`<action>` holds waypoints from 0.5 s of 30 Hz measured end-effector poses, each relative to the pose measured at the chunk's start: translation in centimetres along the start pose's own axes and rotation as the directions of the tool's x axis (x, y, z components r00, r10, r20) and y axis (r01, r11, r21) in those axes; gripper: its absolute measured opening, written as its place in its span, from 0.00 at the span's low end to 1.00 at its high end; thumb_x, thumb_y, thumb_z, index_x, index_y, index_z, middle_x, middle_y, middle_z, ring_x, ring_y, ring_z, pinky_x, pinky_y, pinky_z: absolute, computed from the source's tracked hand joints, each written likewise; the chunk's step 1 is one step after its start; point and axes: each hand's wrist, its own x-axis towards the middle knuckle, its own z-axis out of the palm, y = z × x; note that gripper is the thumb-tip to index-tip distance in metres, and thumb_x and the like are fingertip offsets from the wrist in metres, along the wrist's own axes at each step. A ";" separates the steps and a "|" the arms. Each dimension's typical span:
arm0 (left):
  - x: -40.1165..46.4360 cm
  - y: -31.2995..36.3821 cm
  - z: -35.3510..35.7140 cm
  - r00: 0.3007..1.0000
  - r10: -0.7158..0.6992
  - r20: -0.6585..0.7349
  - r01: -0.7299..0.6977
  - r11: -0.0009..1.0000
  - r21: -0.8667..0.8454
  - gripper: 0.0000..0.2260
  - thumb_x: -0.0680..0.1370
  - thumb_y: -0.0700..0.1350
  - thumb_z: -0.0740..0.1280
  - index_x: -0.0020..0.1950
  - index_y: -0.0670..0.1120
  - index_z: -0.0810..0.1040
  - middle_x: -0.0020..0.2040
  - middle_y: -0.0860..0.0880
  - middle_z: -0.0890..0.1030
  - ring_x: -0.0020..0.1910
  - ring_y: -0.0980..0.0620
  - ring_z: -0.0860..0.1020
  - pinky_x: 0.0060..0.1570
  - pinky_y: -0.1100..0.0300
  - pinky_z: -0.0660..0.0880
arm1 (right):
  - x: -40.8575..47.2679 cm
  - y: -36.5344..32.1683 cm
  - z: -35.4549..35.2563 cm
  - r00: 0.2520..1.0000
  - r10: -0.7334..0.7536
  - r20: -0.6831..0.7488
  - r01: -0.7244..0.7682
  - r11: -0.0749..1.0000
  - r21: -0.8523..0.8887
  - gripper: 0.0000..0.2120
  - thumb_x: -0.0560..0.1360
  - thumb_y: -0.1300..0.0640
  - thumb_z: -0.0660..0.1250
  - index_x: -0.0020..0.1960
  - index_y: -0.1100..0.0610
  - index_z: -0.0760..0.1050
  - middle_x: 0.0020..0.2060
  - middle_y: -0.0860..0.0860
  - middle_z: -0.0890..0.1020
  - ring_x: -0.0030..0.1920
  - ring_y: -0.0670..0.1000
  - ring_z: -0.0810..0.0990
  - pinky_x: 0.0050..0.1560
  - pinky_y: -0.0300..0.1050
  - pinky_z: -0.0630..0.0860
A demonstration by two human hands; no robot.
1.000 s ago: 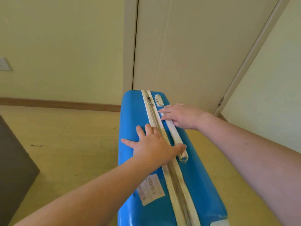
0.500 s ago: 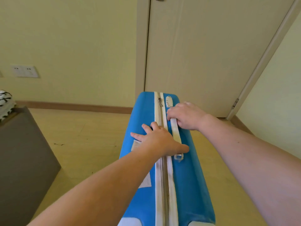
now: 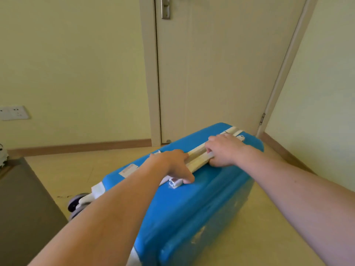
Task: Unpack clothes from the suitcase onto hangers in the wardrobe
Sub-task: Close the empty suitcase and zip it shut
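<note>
**Hidden and cut off**

The left hand [image 3: 173,166] covers part of the suitcase's [image 3: 192,208] side handle [image 3: 199,160], and its fingertips fall behind the far edge. The right hand's [image 3: 223,150] fingertips curl out of sight under that handle. Below the hands, the suitcase's near end leaves the frame. The whole case is motion-blurred.

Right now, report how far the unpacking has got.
Done: nothing yet; the blue suitcase is zipped shut, no clothes, hangers or wardrobe in view. In hand: the right hand grips the white side handle, the left hand presses the top edge. Left: open it and hang everything.
</note>
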 end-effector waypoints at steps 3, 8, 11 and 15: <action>0.5 -0.4 -1.1 0.998 0.047 0.030 -0.049 0.996 0.080 0.40 0.63 0.53 0.70 0.75 0.59 0.61 0.70 0.56 0.68 0.63 0.47 0.73 0.60 0.46 0.73 | -1.5 -0.1 -0.2 0.997 0.070 0.040 -0.074 0.992 0.105 0.12 0.68 0.45 0.63 0.48 0.49 0.73 0.46 0.47 0.73 0.51 0.52 0.75 0.51 0.51 0.74; 1.4 -1.2 -2.5 0.998 0.041 0.053 -0.055 0.956 0.288 0.40 0.68 0.49 0.72 0.75 0.66 0.57 0.72 0.55 0.67 0.66 0.46 0.71 0.62 0.47 0.71 | -3.3 -0.8 -0.1 0.991 0.122 0.052 -0.130 0.967 0.217 0.16 0.69 0.45 0.66 0.53 0.51 0.76 0.49 0.48 0.73 0.52 0.51 0.73 0.48 0.49 0.74; 1.4 0.1 -2.0 0.995 0.076 -0.071 -0.029 0.859 0.512 0.32 0.70 0.45 0.69 0.72 0.59 0.64 0.64 0.53 0.73 0.61 0.46 0.74 0.62 0.45 0.66 | -3.6 -1.3 0.4 0.993 0.118 0.032 -0.122 0.951 0.283 0.14 0.70 0.47 0.66 0.53 0.52 0.77 0.48 0.48 0.73 0.51 0.52 0.74 0.46 0.47 0.73; 1.9 3.1 0.9 0.896 0.366 -0.250 -0.280 0.905 0.321 0.15 0.75 0.46 0.64 0.62 0.50 0.73 0.59 0.48 0.74 0.60 0.45 0.72 0.57 0.50 0.71 | -5.7 0.1 1.5 0.983 0.181 -0.040 -0.112 0.749 0.653 0.12 0.72 0.56 0.66 0.55 0.47 0.77 0.46 0.43 0.73 0.46 0.46 0.74 0.46 0.41 0.72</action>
